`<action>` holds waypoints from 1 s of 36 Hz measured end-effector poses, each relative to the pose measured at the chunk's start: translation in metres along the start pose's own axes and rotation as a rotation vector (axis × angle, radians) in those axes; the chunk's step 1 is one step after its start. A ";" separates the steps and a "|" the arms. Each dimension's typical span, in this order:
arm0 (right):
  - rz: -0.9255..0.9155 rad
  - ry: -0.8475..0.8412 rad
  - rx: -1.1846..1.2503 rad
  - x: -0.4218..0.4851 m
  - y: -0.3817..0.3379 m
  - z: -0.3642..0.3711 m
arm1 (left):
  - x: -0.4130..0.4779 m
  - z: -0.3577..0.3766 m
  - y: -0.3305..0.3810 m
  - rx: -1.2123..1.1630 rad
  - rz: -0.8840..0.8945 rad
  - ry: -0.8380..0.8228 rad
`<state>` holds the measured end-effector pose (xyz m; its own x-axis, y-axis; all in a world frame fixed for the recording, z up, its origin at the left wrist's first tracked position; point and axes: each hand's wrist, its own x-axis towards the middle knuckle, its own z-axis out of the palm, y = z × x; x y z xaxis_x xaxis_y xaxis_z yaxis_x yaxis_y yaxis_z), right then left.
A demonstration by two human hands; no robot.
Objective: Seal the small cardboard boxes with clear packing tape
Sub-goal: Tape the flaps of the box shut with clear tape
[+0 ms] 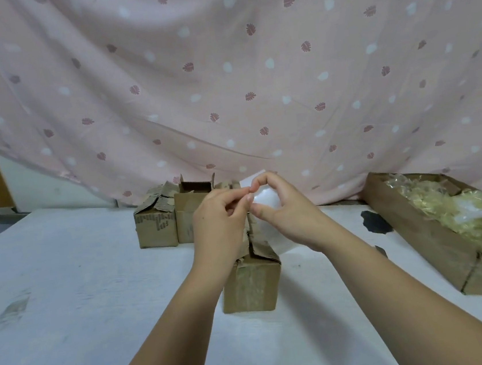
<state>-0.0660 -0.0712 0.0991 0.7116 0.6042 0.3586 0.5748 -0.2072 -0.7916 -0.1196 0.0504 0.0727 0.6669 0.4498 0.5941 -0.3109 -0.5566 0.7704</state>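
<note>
Small cardboard box (pixel 252 283) upright on the white table (pixel 64 277) nearest the camera, flaps raised, left hand (pixel 220 223) and right hand (pixel 281 207) just above it, fingertips pinched together on clear tape (pixel 261 199), two more open boxes (pixel 171 217) behind, pink leaf-print curtain (pixel 222 79) beyond.

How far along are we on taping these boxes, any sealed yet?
No box can be confirmed sealed. In hand: the right hand holds a clear tape roll while the left hand picks at it, above the near box, whose top flaps stand open. Left: that box, plus the two boxes behind, both with flaps up.
</note>
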 end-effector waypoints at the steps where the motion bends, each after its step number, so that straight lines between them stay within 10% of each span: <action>1: 0.001 0.000 0.003 0.000 0.000 0.000 | 0.001 0.001 0.000 0.014 0.003 0.004; 20: 0.084 0.020 -0.080 -0.003 0.007 0.010 | -0.002 0.017 -0.002 0.349 0.238 0.115; 30: 0.091 0.076 -0.143 -0.003 0.005 -0.006 | 0.006 0.014 0.003 0.102 0.102 -0.155; 36: 0.079 0.109 -0.170 0.000 -0.003 -0.019 | 0.002 0.015 0.012 0.055 0.262 -0.004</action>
<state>-0.0603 -0.0850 0.1107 0.7916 0.4955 0.3575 0.5686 -0.3834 -0.7278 -0.1119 0.0335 0.0796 0.5714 0.2823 0.7706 -0.4359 -0.6912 0.5764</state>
